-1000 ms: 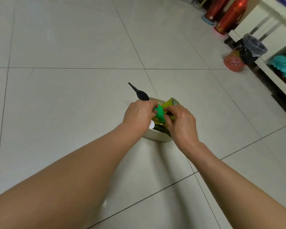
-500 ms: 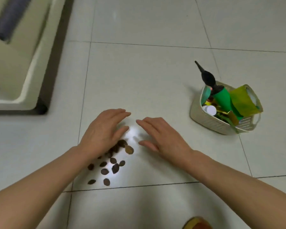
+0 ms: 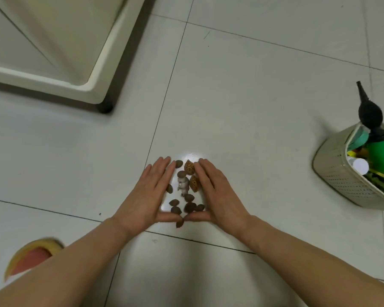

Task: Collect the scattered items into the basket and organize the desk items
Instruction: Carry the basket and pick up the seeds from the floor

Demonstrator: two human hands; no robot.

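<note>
Left hand (image 3: 150, 196): flat on the floor, fingers straight, grip wide, edging the pits
Right hand (image 3: 216, 191): likewise flat and wide, thumb tips nearly meeting
Brown pits (image 3: 186, 200): corralled between both hands; one just outside the thumbs
Small pale figure (image 3: 183, 183): among them, too blurred to identify
Basket (image 3: 339, 176): far right, cut off by the frame

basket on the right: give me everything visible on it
The basket is a cream, plastic-looking tub with rounded corners and rows of small holes in its wall. It stands on the floor tiles at the right edge of the view, partly cut off, well apart from both hands. It is packed: a black rubber bulb blower pokes up past the rim, beside a green cylinder, a white cap and yellow and green bits too jumbled to name.
</note>
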